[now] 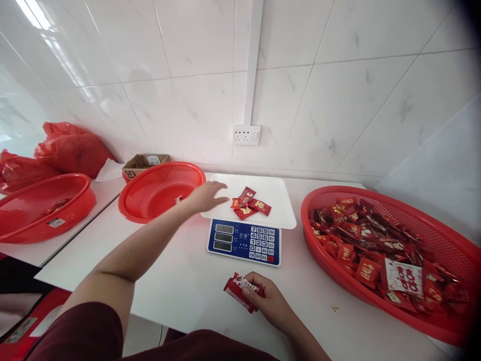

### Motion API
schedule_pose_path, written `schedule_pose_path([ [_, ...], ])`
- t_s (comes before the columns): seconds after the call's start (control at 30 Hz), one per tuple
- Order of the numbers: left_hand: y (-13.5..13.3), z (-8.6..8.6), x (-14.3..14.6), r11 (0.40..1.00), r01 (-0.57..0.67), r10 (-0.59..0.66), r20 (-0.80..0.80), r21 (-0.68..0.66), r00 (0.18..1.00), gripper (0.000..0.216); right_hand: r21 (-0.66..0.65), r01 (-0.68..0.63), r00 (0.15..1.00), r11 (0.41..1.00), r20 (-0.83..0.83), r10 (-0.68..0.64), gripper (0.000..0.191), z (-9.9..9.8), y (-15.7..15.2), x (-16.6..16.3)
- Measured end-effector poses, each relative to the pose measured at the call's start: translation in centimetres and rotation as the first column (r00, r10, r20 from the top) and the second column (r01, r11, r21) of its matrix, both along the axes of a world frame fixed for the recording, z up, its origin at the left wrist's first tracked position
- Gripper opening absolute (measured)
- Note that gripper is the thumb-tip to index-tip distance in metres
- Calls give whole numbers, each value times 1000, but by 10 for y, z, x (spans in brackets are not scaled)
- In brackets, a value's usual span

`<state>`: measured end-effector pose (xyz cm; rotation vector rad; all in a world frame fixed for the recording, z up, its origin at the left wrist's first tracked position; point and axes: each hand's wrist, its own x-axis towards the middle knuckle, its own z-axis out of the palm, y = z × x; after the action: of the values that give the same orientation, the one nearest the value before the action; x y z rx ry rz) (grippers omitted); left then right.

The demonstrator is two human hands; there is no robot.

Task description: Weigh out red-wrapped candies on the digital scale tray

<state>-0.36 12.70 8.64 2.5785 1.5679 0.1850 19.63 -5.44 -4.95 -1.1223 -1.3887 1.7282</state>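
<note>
My left hand [211, 196] reaches over the left side of the scale's white tray [280, 200], its fingers apart and nothing in them. Just right of its fingertips, several red candy packets [251, 203] lie in a small heap on the tray. In front of the tray is the blue keypad panel of the scale [244, 242]; its display digits are too faint to read. Closer to my body, my right hand [268, 300] grips red candy packets [240, 292] between thumb and fingers. How many it holds is partly hidden by the hand.
A large red basket [311, 200] full of wrapped candies stands on the right. Left of the scale sits another red basket [130, 203], a cardboard box [145, 161] behind it. Farther left are a third basket [84, 200] and red plastic bags [73, 148]. A small gold scrap [335, 309] lies on the table.
</note>
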Motion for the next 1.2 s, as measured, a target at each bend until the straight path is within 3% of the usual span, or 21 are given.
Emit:
schedule_pose_path([
  [0.07,-4,-15,32,995,95,-93,57,-43,994,48,15,4,1000,1000,8,-4,39,-1,0,0],
  [0.17,-2,-30,64,995,92,-89,75,-42,993,41,24,32,999,999,13,-32,40,-1,1,1],
  [0.27,6,-37,74,996,83,-80,105,-26,991,28,40,55,998,998,6,-55,41,1,1,2],
  [0.4,14,-38,68,996,88,-89,205,14,975,27,35,51,999,998,-5,-51,41,5,1,2],
  [0.57,14,-22,35,992,-2,-41,344,124,938,29,24,23,1000,999,-3,-23,40,6,0,1],
  [0.73,15,-1,-41,957,-228,144,393,177,908,35,18,-1,1000,1000,-2,1,38,4,0,2],
  [0.83,14,1,-78,939,-310,238,368,151,899,35,25,1,1000,1000,11,-1,37,3,-1,2],
  [0.9,13,-5,-84,941,-313,253,345,127,904,36,30,-4,1000,1000,18,4,36,2,-1,1],
  [1.03,9,-24,-44,978,-164,120,291,132,949,43,43,-10,999,999,44,8,35,-1,0,-1],
  [1.1,6,-33,-9,995,1,-26,242,103,970,51,44,0,999,999,49,-2,35,-3,1,-2],
  [1.2,3,-42,40,970,239,-241,177,36,954,61,41,19,999,999,44,-21,36,-3,2,-1],
])
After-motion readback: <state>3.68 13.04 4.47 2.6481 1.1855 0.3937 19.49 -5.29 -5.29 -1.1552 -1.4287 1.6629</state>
